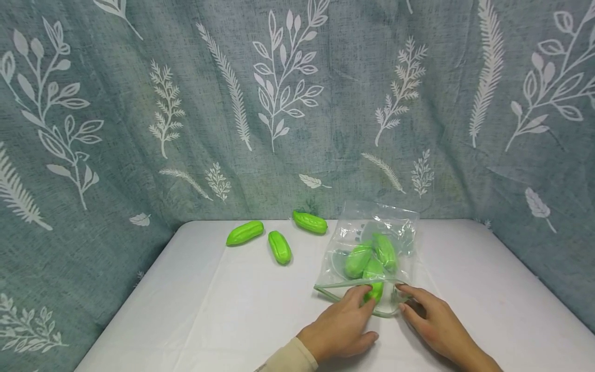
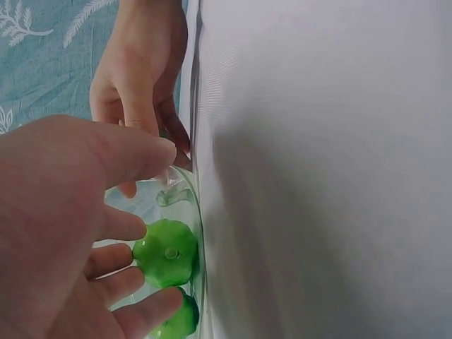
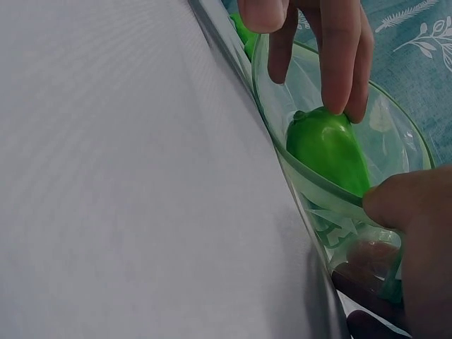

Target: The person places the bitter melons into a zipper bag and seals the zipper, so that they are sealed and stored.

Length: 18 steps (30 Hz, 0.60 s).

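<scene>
A clear zip bag (image 1: pixel 338 266) lies on the table with its green-edged mouth held apart toward me. Two ridged green toy cucumbers (image 1: pixel 385 252) are deep inside, and a third green toy cucumber (image 3: pixel 326 148) lies at the mouth. My left hand (image 1: pixel 341 323) reaches in, its fingertips touching the third one while the thumb stays apart. My right hand (image 1: pixel 434 323) pinches the bag's rim at its right side, thumb on the rim and fingers behind. In the left wrist view, the ends of two cucumbers (image 2: pixel 169 253) show beyond the left fingers.
Three more green cucumbers lie on the white table (image 1: pixel 223 310), left of the bag: one at the far left (image 1: pixel 245 233), a middle one (image 1: pixel 279 247), and another (image 1: pixel 310 222) near the back edge. A patterned curtain (image 1: pixel 288 170) hangs behind and along the sides.
</scene>
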### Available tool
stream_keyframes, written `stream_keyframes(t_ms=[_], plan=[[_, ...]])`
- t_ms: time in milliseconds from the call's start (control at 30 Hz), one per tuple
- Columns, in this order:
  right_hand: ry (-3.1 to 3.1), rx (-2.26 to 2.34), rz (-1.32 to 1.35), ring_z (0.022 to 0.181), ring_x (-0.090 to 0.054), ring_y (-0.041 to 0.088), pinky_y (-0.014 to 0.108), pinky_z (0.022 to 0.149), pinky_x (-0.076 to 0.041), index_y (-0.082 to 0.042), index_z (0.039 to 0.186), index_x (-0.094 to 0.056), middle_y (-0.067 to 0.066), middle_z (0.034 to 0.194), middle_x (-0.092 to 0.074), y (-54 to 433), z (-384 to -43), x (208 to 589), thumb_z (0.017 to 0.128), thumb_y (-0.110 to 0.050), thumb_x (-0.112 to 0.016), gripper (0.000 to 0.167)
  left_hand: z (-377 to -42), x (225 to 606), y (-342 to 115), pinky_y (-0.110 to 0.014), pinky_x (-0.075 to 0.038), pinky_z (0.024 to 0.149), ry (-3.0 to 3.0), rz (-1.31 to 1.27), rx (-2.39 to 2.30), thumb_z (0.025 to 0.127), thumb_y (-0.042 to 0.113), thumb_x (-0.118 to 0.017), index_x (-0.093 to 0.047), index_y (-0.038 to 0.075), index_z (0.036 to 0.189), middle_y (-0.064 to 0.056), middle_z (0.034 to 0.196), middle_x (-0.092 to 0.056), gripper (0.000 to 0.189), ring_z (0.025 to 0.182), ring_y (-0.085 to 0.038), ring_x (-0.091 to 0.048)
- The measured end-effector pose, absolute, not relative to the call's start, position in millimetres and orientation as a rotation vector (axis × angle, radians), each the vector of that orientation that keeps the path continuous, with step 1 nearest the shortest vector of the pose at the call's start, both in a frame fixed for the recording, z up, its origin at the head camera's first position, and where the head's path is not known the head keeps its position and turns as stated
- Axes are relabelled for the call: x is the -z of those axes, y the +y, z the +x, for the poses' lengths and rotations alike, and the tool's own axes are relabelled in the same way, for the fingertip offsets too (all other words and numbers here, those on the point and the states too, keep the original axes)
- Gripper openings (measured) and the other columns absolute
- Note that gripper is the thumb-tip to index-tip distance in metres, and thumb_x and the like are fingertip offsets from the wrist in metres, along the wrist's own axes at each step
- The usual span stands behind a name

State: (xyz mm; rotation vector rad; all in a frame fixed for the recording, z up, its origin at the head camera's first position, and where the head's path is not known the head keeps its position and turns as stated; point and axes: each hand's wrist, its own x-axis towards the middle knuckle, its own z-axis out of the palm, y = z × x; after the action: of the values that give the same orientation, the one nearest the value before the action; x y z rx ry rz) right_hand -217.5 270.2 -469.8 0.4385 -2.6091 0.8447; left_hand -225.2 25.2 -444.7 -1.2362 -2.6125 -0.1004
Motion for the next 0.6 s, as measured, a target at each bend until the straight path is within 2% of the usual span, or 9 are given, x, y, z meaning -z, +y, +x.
stream_keyframes(t_ms=[400, 600], plan=[[-2.632, -0.854, 0.427, 0.117, -0.062, 0.034, 0.057, 0.096, -0.046, -0.013, 0.135, -0.062, 0.007, 0.127, -0.066, 271.7, -218.5, 470.0, 0.095, -0.023, -0.071, 0.042, -225.8, 441.2, 30.1, -0.023, -0.036, 0.109, -2.735, -1.256, 0.096, 0.096, 0.051, -0.06, -0.048, 0.008, 0.148, -0.008, 0.16, -0.027, 0.069, 0.146, -0.018, -0.029], [-2.63, -0.872, 0.428, 0.118, -0.061, 0.035, 0.058, 0.097, -0.046, -0.014, 0.135, -0.062, 0.007, 0.127, -0.066, 271.5, -218.6, 469.6, 0.095, -0.025, -0.07, 0.042, -225.1, 438.6, 31.5, -0.024, -0.033, 0.111, -2.768, -1.252, 0.113, 0.096, 0.051, -0.06, -0.047, 0.007, 0.149, -0.01, 0.161, -0.026, 0.07, 0.146, -0.018, -0.028]])
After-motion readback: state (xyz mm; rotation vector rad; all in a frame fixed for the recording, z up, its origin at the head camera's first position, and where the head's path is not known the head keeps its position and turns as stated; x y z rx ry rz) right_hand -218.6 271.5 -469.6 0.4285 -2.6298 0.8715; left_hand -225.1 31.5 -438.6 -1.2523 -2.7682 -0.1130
